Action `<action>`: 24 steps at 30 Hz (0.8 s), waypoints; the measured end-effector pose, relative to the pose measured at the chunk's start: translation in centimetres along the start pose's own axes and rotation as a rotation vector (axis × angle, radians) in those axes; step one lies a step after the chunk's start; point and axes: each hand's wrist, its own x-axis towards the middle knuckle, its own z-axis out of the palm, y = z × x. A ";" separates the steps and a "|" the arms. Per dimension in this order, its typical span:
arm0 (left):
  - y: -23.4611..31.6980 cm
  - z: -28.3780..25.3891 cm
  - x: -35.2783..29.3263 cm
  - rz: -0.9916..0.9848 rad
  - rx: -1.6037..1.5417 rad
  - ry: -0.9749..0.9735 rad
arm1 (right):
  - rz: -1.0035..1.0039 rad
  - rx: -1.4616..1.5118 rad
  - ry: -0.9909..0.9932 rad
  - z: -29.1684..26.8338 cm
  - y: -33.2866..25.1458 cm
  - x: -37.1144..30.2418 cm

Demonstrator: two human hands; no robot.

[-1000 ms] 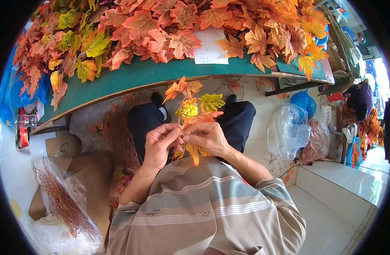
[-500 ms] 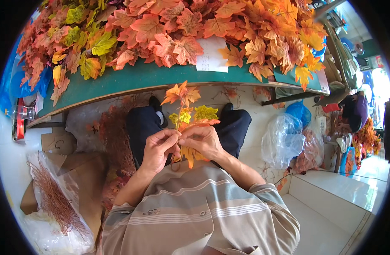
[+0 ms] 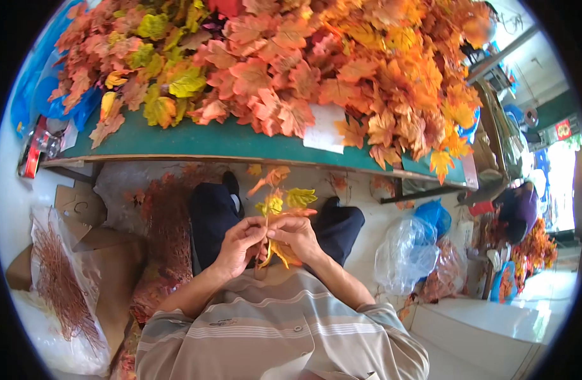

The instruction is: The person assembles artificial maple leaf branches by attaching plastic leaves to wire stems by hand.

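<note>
Over my lap I hold a spray of artificial maple leaves (image 3: 300, 197), with orange leaves at its top and yellow and orange ones lower down. My left hand (image 3: 239, 246) is closed, pinching the thin brown stem between thumb and fingertips. Right beside it, my right hand (image 3: 295, 237) also pinches at the stem where a leaf joins; the exact contact is hidden by the fingers. A yellow-orange leaf (image 3: 283, 253) hangs below the right hand. The stem's lower end shows under my left hand.
A green table (image 3: 240, 144) ahead bears a large heap of artificial leaves (image 3: 265, 63) and a paper sheet (image 3: 324, 130). At left, a plastic bag (image 3: 69, 285) holds brown stems beside cardboard (image 3: 116, 259). Clear plastic bags (image 3: 406, 259) lie at right. Another person (image 3: 518, 209) is at the far right.
The view has tilted up, so the table and leaf heap sit lower in the picture. Both hands stay together at the stem, and the spray's top leaves have turned slightly.
</note>
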 end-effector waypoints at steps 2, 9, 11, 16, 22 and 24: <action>0.1 -0.3 0.0 0.014 0.015 -0.033 | -0.098 0.051 0.055 -0.4 0.7 0.5; 1.5 -2.1 -0.7 -0.246 -0.143 -0.317 | -0.034 0.211 -0.066 -1.4 2.1 1.9; 1.7 -1.5 0.0 -0.250 -0.130 -0.339 | -0.093 0.286 -0.005 -0.4 2.3 1.6; -1.6 -5.6 3.2 -0.413 -0.234 -0.156 | -0.168 -0.482 0.112 -2.7 3.0 2.5; -1.5 -6.8 2.8 -0.321 -0.107 -0.042 | -0.223 -0.831 0.079 -3.6 -8.0 1.0; -1.1 -7.0 3.4 -0.310 -0.130 -0.036 | -0.270 -0.845 0.176 -3.4 -14.2 2.1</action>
